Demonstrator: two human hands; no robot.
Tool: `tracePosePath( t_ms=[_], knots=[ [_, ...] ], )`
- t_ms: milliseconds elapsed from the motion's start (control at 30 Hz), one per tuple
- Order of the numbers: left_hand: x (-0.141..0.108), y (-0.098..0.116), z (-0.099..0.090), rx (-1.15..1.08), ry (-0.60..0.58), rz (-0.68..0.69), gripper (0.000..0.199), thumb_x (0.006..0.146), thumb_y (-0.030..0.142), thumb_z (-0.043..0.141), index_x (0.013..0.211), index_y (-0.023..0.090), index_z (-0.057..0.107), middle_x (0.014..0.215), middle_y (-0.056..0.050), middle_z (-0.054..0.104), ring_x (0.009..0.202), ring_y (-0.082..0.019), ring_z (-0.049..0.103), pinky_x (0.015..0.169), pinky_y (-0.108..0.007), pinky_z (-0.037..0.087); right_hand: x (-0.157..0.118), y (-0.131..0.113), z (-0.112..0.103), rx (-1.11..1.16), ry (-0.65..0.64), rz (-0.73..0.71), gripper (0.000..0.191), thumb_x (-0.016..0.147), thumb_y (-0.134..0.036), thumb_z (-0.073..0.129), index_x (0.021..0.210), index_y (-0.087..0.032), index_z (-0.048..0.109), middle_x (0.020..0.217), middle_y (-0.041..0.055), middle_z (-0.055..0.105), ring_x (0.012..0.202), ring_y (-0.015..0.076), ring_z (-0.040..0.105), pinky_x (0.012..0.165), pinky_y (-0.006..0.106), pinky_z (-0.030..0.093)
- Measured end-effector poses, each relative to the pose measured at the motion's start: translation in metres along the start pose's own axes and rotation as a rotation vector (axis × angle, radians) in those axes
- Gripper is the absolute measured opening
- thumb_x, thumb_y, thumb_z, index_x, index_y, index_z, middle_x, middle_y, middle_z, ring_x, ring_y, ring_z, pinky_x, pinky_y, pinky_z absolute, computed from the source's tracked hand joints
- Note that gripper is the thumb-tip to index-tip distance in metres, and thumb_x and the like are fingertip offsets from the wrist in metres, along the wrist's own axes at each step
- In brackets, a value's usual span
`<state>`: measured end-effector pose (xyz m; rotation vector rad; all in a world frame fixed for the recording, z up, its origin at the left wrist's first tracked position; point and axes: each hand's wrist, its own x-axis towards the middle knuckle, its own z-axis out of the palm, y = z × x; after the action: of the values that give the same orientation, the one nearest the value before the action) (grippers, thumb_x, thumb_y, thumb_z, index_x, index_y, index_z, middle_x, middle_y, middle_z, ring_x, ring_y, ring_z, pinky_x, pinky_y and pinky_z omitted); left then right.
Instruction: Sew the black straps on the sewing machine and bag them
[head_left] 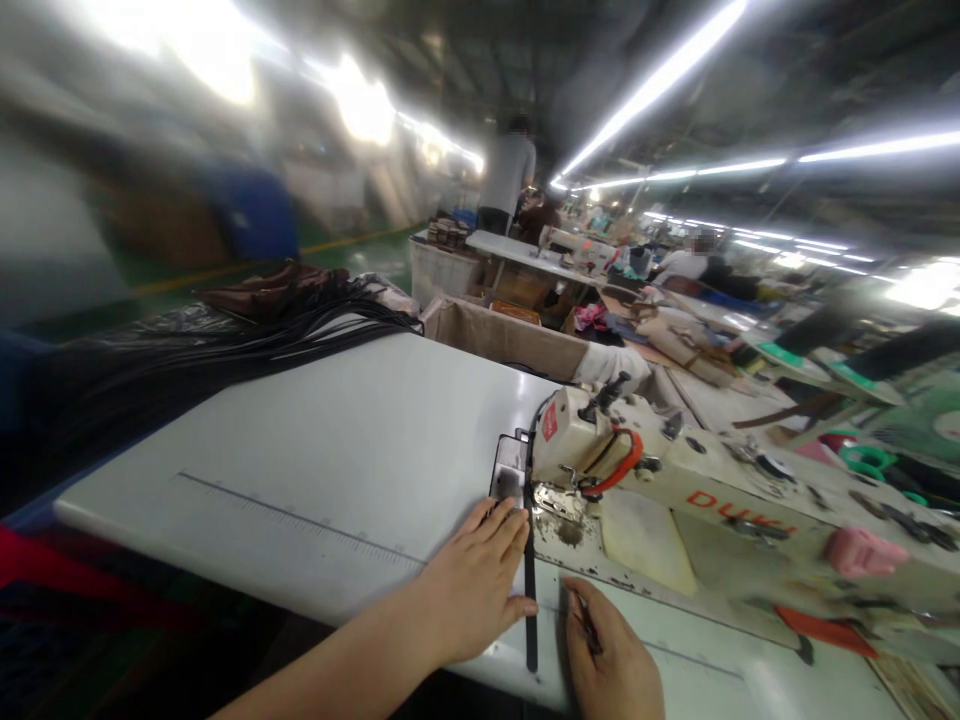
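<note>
- Black strap (532, 645) was apparently being aligned beside sewing machine (564, 440)
- Left hand (476, 580) was laid flat, fingertips on metal plate (510, 456)
- Small dark item (591, 632) was gripped in right hand (619, 665)
- Straight strap seemingly was needed next

Place: I am in a sewing workshop, a broad factory-like hall.
Sewing machine (600, 455): a heavy industrial one, red lettering on its body, at my right.
My table (360, 420): a smooth white top with a ruler scale (300, 515) marked across it.
Black strips (330, 345): long lengths heaped over the table's far left corner.
Other tables (525, 256): ahead of me, with another machine (596, 255) and loose pieces of material (660, 325).
Co-workers: I see one person (504, 180) standing ahead, another (682, 265) farther right.
Ceiling lights (664, 75): long bright rows receding overhead.
Floor (352, 262): green, with a yellow line (330, 246) at my left.
</note>
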<state>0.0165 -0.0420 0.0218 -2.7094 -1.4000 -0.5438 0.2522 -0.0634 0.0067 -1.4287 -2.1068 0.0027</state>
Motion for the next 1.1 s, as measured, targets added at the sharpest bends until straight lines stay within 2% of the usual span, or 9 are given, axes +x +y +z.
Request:
tracePosePath(
  t_ms=[167,400,667,900,1100],
  knots=[
    [-0.001,-0.001,0.006,0.018,-0.013,0.015,0.077,0.103,0.061,0.040,0.158,0.007,0.033,0.165,-0.014,0.036,0.156,-0.029,0.025,0.128,-0.048,0.019,0.003,-0.016,-0.003,-0.056,0.087,-0.069,0.027,0.103,-0.030,0.045,0.109,-0.019,0.069,0.091,0.0079,0.079,0.077,0.0199,0.077,0.069,0.027,0.060],
    [-0.002,0.000,0.003,0.047,0.040,0.027,0.074,0.103,0.063,0.039,0.154,0.009,0.042,0.161,-0.013,0.043,0.151,-0.028,0.036,0.125,-0.048,0.028,0.002,-0.023,-0.007,-0.092,0.065,-0.067,0.022,0.103,-0.023,0.044,0.111,-0.020,0.064,0.085,0.0044,0.075,0.073,0.0183,0.073,0.067,0.028,0.055],
    [-0.003,-0.001,0.005,-0.012,0.081,0.024,0.055,0.105,0.047,0.047,0.149,0.014,0.048,0.156,-0.009,0.051,0.147,-0.024,0.043,0.125,-0.043,0.032,-0.002,-0.024,-0.004,-0.104,0.059,-0.059,0.019,0.099,-0.017,0.045,0.110,-0.021,0.061,0.078,0.0010,0.068,0.068,0.0183,0.066,0.064,0.029,0.047],
    [0.005,-0.011,0.013,-0.015,0.043,0.014,0.051,0.103,0.039,0.051,0.148,0.014,0.048,0.155,-0.011,0.051,0.147,-0.026,0.043,0.121,-0.050,0.038,-0.004,-0.024,-0.002,-0.084,0.047,-0.044,0.026,0.092,-0.010,0.050,0.113,-0.020,0.060,0.080,0.0004,0.067,0.071,0.0183,0.066,0.066,0.029,0.047],
    [0.019,-0.027,0.015,-0.034,-0.015,0.012,0.048,0.103,0.039,0.052,0.146,0.016,0.050,0.154,-0.010,0.053,0.150,-0.028,0.040,0.123,-0.053,0.035,-0.004,-0.026,-0.003,-0.083,0.035,-0.031,0.026,0.091,-0.011,0.050,0.114,-0.021,0.059,0.080,0.0008,0.066,0.071,0.0185,0.065,0.065,0.029,0.048]
  ],
)
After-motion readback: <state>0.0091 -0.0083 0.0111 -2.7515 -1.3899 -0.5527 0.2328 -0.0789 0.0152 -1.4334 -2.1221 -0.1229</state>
